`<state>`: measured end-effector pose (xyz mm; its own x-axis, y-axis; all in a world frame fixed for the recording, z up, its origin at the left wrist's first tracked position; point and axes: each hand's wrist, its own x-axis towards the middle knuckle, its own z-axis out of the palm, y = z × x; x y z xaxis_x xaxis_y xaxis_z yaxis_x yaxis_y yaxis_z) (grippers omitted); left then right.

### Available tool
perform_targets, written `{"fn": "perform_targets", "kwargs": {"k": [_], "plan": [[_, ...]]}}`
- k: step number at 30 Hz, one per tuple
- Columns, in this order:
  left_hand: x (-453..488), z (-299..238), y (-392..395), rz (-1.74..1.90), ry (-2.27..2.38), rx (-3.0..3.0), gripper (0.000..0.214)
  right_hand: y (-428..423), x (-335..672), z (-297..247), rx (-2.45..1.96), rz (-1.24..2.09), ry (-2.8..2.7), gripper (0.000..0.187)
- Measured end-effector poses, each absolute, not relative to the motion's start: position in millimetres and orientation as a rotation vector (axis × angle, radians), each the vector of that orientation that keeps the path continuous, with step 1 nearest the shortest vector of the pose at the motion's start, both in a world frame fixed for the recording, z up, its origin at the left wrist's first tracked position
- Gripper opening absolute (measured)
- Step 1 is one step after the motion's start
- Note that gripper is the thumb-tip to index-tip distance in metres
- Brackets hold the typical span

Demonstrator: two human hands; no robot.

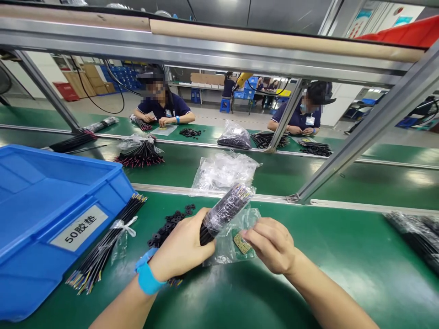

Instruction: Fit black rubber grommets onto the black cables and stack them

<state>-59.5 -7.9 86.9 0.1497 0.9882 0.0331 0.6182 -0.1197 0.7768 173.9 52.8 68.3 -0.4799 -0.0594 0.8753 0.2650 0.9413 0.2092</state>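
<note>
On the green tabletop (346, 260), a blue plastic bin (51, 183) sits at the left beside a tied bundle of black wires (99, 253) and scattered black rubber washers (168, 224). The left hand (181, 246), a blue wristband (146, 276) at its wrist, grips a wire bundle (219, 214) sleeved in clear plastic, raised above the tabletop. Just beside it, the right hand (270, 244) pinches a clear bag (222, 251) holding a tan pad (242, 242).
</note>
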Motion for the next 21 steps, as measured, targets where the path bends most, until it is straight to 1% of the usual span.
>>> {"fn": "perform_targets", "kwargs": {"k": [2,4,6,8,9,10,12,14,15,18,20,21], "plan": [[-66,80,-5,0.805,1.285,1.656,0.035,50,175,68,-0.274,-0.261,-1.959,0.015],[-72,69,-3,0.822,0.982,1.425,0.041,54,175,71,-0.482,-0.079,-1.848,0.013],[-79,60,-4,0.853,0.701,1.199,0.050,69,172,75,-0.702,0.205,-1.735,0.014],[-83,57,-7,0.798,0.533,1.112,0.056,92,168,80,-0.818,0.575,-1.642,0.023],[-84,58,-9,0.712,0.517,1.135,0.054,103,166,84,-0.818,0.746,-1.599,0.028],[-83,61,-12,0.606,0.558,1.195,0.051,113,165,88,-0.818,0.797,-1.574,0.033],[-79,67,-15,0.423,0.782,1.375,0.042,125,162,99,-0.803,0.841,-1.532,0.039],[-75,67,-15,0.333,1.007,1.468,0.034,126,163,113,-0.749,0.938,-1.478,0.042],[-75,64,-14,0.328,1.068,1.451,0.033,124,166,119,-0.708,1.037,-1.439,0.042],[-88,49,-9,0.463,1.041,1.235,0.041,120,183,133,-0.629,1.262,-1.295,0.042],[-104,45,-9,0.624,0.954,1.158,0.055,128,199,133,-0.647,1.245,-1.209,0.046],[-112,46,-10,0.648,0.898,1.162,0.061,135,207,131,-0.678,1.211,-1.182,0.050]]}}
